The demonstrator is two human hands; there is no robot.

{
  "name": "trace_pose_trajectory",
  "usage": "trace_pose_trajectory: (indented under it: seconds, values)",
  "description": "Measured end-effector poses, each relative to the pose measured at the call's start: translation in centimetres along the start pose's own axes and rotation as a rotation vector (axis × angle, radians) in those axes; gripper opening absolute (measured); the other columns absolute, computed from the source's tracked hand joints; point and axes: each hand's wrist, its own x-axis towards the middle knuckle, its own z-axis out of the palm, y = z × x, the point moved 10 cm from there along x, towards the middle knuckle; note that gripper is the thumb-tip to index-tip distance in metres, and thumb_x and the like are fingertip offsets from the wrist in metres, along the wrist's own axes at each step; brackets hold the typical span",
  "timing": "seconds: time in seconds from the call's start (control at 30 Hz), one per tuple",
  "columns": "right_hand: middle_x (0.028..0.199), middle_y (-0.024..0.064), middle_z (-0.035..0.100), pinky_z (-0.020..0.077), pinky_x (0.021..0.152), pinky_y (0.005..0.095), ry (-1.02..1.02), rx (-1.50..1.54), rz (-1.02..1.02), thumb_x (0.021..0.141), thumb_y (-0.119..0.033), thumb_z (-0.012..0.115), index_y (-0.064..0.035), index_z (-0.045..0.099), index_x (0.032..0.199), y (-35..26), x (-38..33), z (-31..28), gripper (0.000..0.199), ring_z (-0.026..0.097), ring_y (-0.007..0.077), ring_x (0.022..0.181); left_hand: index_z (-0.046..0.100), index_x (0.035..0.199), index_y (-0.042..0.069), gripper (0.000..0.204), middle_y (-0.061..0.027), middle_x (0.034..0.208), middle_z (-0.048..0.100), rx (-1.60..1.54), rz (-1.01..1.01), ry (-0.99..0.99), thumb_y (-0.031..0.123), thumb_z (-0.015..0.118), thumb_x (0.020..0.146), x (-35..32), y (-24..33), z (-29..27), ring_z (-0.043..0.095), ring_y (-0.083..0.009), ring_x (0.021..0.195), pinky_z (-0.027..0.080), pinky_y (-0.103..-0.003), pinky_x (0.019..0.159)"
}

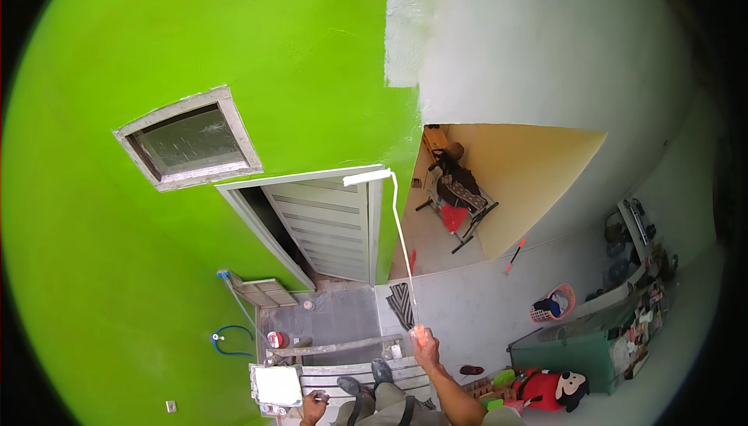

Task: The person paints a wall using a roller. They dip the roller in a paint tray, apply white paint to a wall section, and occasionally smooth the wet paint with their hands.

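My right hand (421, 338) grips the lower end of a long thin pole (403, 247). The pole reaches away from me to a white paint roller (368, 177), which lies against the bright green wall (234, 44) just above a louvred door (331, 227). My left hand (314, 406) is down at the bottom edge, beside a white paint tray (277, 385) on the plank platform (366, 375) I stand on. Its fingers look curled, but what they hold is too small to make out. My shoes (366, 379) show on the planks.
White wall (530, 36) adjoins the green at upper right. A window (191, 141) is left of the door. Below: a blue hose (226, 340), a striped mat (403, 304), a pink basket (553, 303), a green cabinet (580, 348), a red plush toy (549, 388). A person (456, 180) sits in the far room.
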Motion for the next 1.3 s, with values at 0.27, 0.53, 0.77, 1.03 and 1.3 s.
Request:
trace_pose_trajectory:
  seconds: [0.27,0.53,0.77,1.03,1.3]
  values:
    - [0.076,0.0210,0.067,0.0521,0.061,0.0444,0.333,0.082,-0.180,0.095,-0.020,0.067,-0.0009,0.057,0.097,-1.5,13.8,-2.2,0.021,0.069,0.0408,0.070,0.072,0.106,0.005,0.025,-0.0146,0.107,0.072,0.099,-0.028,-0.180,0.023,0.070,0.089,-3.4,-0.1,4.5,0.067,-0.0297,0.099,0.054,-0.040,0.087]
    - [0.075,0.0200,0.066,0.0507,0.062,0.0427,0.395,0.134,-0.265,0.096,-0.020,0.065,-0.0003,0.057,0.094,-3.3,23.7,-1.4,0.022,0.068,0.0390,0.070,0.070,0.106,0.005,0.021,-0.0141,0.107,0.071,0.221,0.092,-0.180,0.017,0.069,0.088,-2.4,0.5,4.9,0.067,-0.0268,0.085,0.055,-0.037,0.078]
    - [0.078,0.0225,0.066,0.0509,0.063,0.0462,0.408,0.118,-0.312,0.097,-0.023,0.065,-0.0005,0.056,0.097,-3.4,27.9,-0.7,0.024,0.067,0.0443,0.074,0.071,0.099,0.005,0.014,-0.0121,0.107,0.072,0.137,0.246,-0.181,0.013,0.070,0.088,-2.6,1.0,4.9,0.068,-0.0221,0.079,0.057,-0.035,0.072]
    - [0.078,0.0232,0.066,0.0499,0.062,0.0475,0.437,0.079,-0.297,0.098,-0.025,0.064,-0.0001,0.055,0.095,-2.6,29.9,-1.3,0.027,0.066,0.0448,0.073,0.072,0.104,0.004,0.020,-0.0148,0.109,0.072,0.306,-0.017,-0.255,0.015,0.069,0.087,-2.6,0.6,6.5,0.067,-0.0288,0.103,0.055,-0.036,0.088]
    - [0.080,0.0225,0.067,0.0515,0.064,0.0458,0.430,0.095,-0.277,0.097,-0.026,0.066,-0.0002,0.055,0.095,-2.6,29.9,-1.0,0.028,0.067,0.0436,0.075,0.071,0.106,0.004,0.020,-0.0143,0.106,0.072,0.336,0.167,-0.203,0.014,0.069,0.088,-2.5,1.1,7.8,0.069,-0.0245,0.091,0.057,-0.035,0.078]
